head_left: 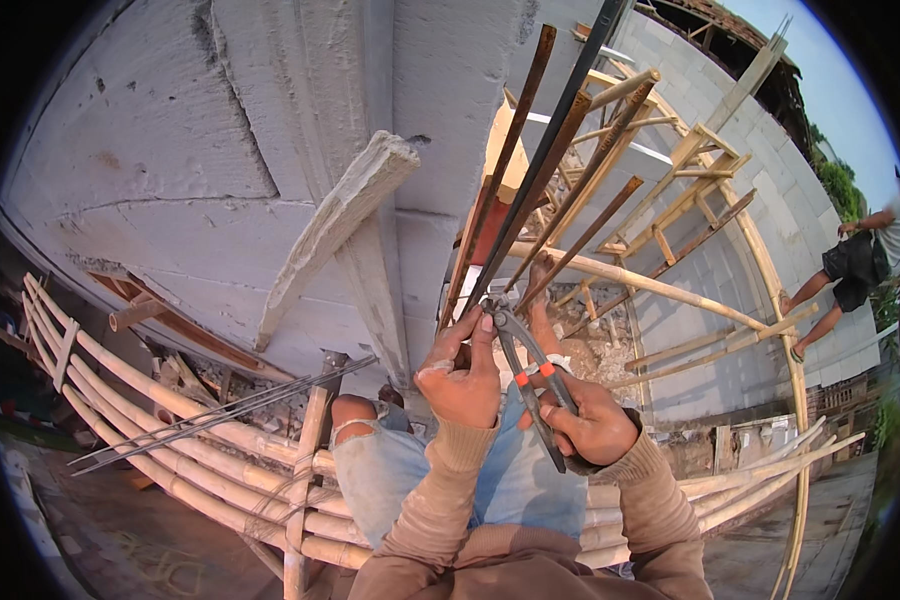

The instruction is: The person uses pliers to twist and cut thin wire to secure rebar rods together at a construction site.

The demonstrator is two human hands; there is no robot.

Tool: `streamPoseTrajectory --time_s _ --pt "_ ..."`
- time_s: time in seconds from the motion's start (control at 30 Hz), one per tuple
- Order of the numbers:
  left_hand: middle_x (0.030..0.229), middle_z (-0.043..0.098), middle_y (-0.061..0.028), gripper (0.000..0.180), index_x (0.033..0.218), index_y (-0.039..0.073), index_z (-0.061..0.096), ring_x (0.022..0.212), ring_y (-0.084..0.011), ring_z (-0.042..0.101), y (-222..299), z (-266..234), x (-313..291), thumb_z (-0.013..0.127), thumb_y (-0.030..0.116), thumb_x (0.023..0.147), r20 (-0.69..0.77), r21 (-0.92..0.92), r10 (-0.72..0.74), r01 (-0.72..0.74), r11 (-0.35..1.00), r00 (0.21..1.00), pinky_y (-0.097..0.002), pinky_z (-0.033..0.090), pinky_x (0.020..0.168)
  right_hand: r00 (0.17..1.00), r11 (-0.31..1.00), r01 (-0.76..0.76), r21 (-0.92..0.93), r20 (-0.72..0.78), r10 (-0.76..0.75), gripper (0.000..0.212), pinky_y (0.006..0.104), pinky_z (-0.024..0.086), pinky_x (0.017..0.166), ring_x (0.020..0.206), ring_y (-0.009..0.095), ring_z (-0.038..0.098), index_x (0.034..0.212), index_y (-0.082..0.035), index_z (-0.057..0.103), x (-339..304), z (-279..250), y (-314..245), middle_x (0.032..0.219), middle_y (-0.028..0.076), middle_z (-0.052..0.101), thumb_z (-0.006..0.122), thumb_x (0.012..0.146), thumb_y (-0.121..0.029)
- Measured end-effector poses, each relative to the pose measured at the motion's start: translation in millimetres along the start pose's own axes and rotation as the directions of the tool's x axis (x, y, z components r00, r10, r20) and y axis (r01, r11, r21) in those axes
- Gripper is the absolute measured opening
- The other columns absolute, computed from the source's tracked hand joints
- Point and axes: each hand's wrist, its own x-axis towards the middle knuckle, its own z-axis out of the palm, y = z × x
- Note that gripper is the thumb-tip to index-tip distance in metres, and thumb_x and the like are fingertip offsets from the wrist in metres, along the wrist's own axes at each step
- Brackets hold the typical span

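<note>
My right hand (592, 424) is wrapped around the dark handles of a pair of pincers (516, 350), which have orange bands. The jaws of the pincers point away from me and meet the foot of a cluster of upright steel bars (518, 208), some rusty, some dark. Right beside the jaws, my left hand (462, 378) is closed, its thumb and finger pinched together. What it pinches is too small to make out, and thin wire ends seem to show there.
A rough grey block wall (160, 130) rises at left, with a slanted concrete-crusted plank (335, 232) against it. Bamboo poles (210, 490) and thin steel rods (225, 413) lie below. Bamboo scaffolding (660, 285) stands at right, where another person (858, 262) is perched.
</note>
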Motion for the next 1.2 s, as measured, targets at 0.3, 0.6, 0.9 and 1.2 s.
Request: streamPoseTrajectory --time_s 0.3,0.6,0.9,1.2 --pt "0.084 0.071 -0.0099 0.018 0.103 -0.001 0.074 0.071 -0.0126 0.063 16 -5 1 0.073 0.006 0.086 0.055 0.172 0.202 -0.209 0.963 0.978 -0.0262 0.050 0.065 0.999 0.998 -0.026 -0.051 0.033 0.028 0.042 0.0243 0.051 0.058 0.059 0.009 0.056 0.137 0.004 0.041 5 2 5 0.109 0.014 0.067 0.041 0.096 -0.001" --pt "0.089 0.069 -0.0084 0.014 0.096 -0.001 0.074 0.067 -0.0116 0.061 9 -3 -1 0.075 0.008 0.085 0.030 0.036 0.045 -0.046 0.998 0.999 -0.0257 0.048 0.059 0.987 0.967 -0.099 0.234 0.150 0.065 0.051 0.0389 0.057 0.090 0.104 0.033 0.068 0.145 0.007 0.029 6 -1 18 0.137 0.023 0.053 0.043 0.096 0.001" --pt "0.087 0.070 -0.0103 0.012 0.094 0.000 0.074 0.062 -0.0150 0.063 5 -3 4 0.075 0.005 0.083 -0.012 0.049 0.199 -0.198 0.979 0.980 -0.0282 0.049 0.057 0.985 0.946 0.000 0.325 0.163 -0.056 0.059 0.0398 0.055 0.094 0.112 0.030 0.065 0.148 0.007 0.030 13 0 19 0.141 0.023 0.049 0.043 0.091 0.008" --pt "0.084 0.069 -0.0090 0.012 0.093 -0.003 0.075 0.070 -0.0126 0.063 9 -3 3 0.075 0.006 0.084 0.005 0.058 0.156 -0.156 0.986 0.988 -0.0251 0.049 0.064 0.965 0.965 0.256 -0.048 0.069 -0.253 0.053 0.0332 0.054 0.083 0.097 0.022 0.066 0.145 0.002 0.040 20 -11 41 0.117 0.014 0.063 0.050 0.093 0.002"
